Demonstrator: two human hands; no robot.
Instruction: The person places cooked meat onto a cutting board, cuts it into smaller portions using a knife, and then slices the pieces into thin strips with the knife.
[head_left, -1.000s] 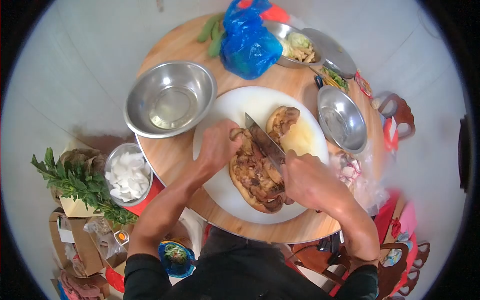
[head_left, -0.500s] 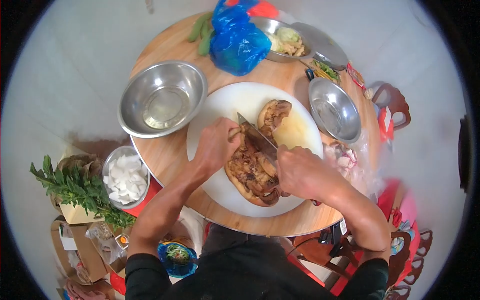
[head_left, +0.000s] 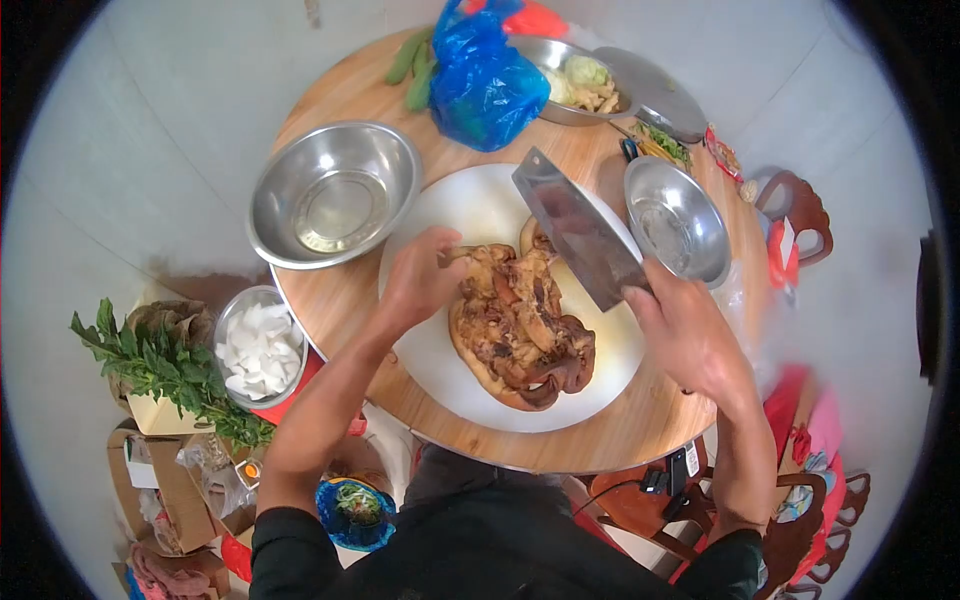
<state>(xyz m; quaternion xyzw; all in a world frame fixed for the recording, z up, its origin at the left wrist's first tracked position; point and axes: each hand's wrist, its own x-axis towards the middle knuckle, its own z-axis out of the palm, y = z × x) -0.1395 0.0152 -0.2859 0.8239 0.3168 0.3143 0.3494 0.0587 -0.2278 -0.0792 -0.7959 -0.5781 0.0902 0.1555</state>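
A large piece of browned cooked meat (head_left: pixel 515 325) lies on the round white cutting board (head_left: pixel 425 370) in front of me. My left hand (head_left: pixel 425 275) is closed on the meat's upper left edge. In my right hand (head_left: pixel 690 325) is the handle of a cleaver (head_left: pixel 582 232), its broad blade tilted and raised above the right side of the board. A smaller piece of meat (head_left: pixel 533 237) sits behind the large one, partly hidden by the blade.
Steel bowls stand on the round wooden table: a large basin (head_left: pixel 335 195) at left, a smaller bowl (head_left: pixel 678 220) at right. A blue plastic bag (head_left: pixel 485 85) and a bowl of vegetables (head_left: pixel 580 85) are at the back. White chunks fill a bowl (head_left: pixel 262 345) at lower left.
The cleaver has lifted out of the meat and swung up to the right with my right hand. My left hand has stayed at the meat's edge, moving slightly.
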